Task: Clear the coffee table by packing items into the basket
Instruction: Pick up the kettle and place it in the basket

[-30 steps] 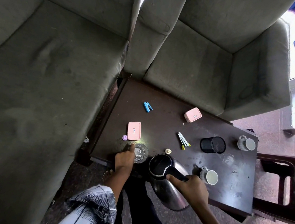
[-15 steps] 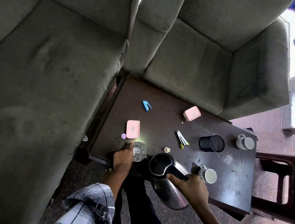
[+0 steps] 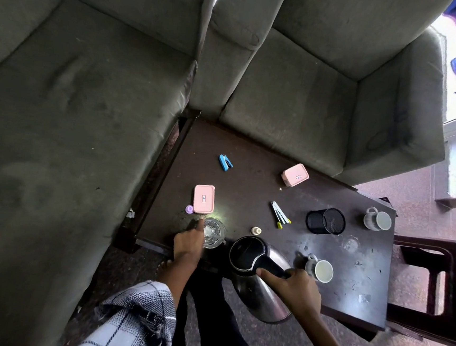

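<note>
Nothing is moved: the kettle (image 3: 250, 254) is still gripped by the right hand (image 3: 294, 289), the glass (image 3: 213, 233) touched by the straight-fingered left hand (image 3: 187, 248), packing unstarted.

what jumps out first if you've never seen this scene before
The steel kettle at the near edge of the coffee table dominates, its black handle gripped by the right hand. Just left of it, the left hand touches a clear glass. The near pink box beyond the glass and the far pink box by the far edge pop against the dark wood.
</note>
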Available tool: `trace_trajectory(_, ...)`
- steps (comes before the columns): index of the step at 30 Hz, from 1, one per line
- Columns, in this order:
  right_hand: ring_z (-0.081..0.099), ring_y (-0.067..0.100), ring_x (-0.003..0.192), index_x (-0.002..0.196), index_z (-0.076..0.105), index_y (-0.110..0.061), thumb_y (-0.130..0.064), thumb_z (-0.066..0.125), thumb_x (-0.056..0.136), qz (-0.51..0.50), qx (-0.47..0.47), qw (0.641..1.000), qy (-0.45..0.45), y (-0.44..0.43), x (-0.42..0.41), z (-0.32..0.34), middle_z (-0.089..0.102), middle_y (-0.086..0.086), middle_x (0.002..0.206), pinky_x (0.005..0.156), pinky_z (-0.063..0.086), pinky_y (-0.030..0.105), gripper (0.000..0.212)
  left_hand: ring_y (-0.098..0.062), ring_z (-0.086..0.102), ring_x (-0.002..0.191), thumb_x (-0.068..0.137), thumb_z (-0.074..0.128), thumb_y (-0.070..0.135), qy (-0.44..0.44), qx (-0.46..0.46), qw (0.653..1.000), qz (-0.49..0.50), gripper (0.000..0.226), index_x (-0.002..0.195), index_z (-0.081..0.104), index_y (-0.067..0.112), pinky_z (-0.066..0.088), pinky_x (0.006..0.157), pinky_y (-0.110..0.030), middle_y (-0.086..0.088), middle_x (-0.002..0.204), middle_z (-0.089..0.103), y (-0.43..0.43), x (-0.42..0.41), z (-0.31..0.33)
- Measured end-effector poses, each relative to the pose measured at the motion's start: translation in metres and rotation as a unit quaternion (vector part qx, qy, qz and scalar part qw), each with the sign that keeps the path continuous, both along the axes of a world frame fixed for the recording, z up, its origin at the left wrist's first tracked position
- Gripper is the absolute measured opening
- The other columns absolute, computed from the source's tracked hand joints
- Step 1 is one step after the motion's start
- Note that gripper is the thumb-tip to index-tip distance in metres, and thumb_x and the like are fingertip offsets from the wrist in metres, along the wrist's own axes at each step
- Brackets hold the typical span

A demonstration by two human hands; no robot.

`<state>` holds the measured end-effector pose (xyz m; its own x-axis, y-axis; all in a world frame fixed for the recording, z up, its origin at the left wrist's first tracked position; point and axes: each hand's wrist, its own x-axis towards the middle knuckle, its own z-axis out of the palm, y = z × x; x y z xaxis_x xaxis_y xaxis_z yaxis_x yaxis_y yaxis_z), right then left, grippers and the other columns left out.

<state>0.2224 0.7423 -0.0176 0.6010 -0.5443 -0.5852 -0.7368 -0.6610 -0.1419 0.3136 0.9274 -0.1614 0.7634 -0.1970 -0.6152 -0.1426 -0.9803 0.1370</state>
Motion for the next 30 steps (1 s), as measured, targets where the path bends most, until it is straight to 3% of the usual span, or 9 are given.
trace_trajectory(30, 0.053, 0.017, 0.051, 0.044, 0.039, -0.013, -0.076, 0.066, 0.051, -0.003, 0.0, 1.0, -0.016, -0.0037, -0.007, -0.0011, 0.045, -0.006, 0.043, 0.051, 0.036, 0.026, 0.069, -0.024, 0.064, 0.109, 0.095, 0.028, 0.001, 0.009, -0.001, 1.0, 0.006, 0.057, 0.148, 0.013, 0.015, 0.049, 0.085, -0.034, -0.008, 0.121, 0.065, -0.0018, -0.0006, 0.0011)
